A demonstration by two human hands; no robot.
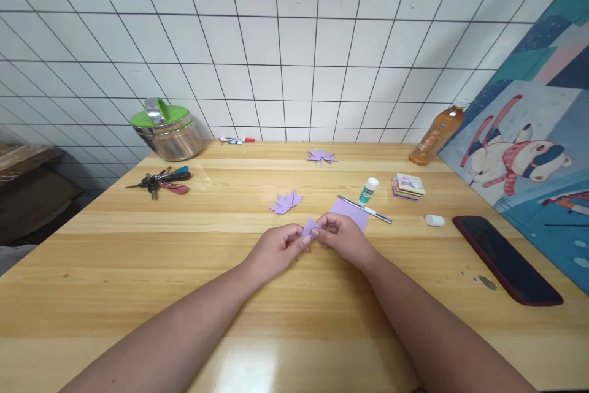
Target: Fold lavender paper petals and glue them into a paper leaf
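Note:
Between my two hands is a small folded piece of purple paper (310, 227), pinched from both sides above the table. My left hand (281, 248) grips its left edge with thumb and fingers. On the other edge, my right hand (343, 235) presses it between thumb and fingertips. Just beyond my hands lies a pleated purple paper shape (286, 202). A flat purple paper sheet (350, 211) rests partly behind my right hand, with a slim silver craft knife (364, 209) across it. Farther back is a star-like purple paper leaf (322, 157).
An uncapped glue stick (369, 190) stands near a stack of coloured paper (408, 186); a white cap (434, 220) and phone (506, 258) lie right. A drink bottle (439, 133), markers (237, 140) and green-lidded pot (168, 130) line the back. Keys (161, 182) lie left.

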